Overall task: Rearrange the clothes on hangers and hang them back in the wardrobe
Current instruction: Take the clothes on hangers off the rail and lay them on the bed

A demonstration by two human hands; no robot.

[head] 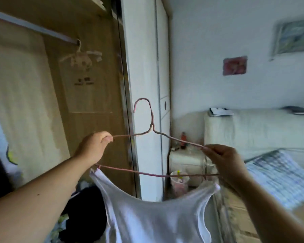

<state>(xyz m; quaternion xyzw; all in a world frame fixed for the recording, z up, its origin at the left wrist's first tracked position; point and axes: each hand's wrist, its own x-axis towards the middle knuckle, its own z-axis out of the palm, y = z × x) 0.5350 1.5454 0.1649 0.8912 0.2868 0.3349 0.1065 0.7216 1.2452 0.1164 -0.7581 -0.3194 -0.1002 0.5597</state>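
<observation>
A pink wire hanger [152,126] is held up in front of me, hook upward. My left hand [93,148] grips its left shoulder end and my right hand [226,163] pinches its right shoulder end. A white tank top [153,218] hangs below the hanger, its straps at the two ends of the bottom bar. To the left is the open wardrobe with its grey rail [33,26]. A pale hanger with a clear garment bag [81,57] hangs at the rail's right end.
A light garment [21,106] hangs at the wardrobe's left. Dark clothes [84,211] lie low in the wardrobe. The white wardrobe door [144,67] stands behind the hanger. A bedside cabinet [186,160], a small bin [179,183] and a bed [277,174] are to the right.
</observation>
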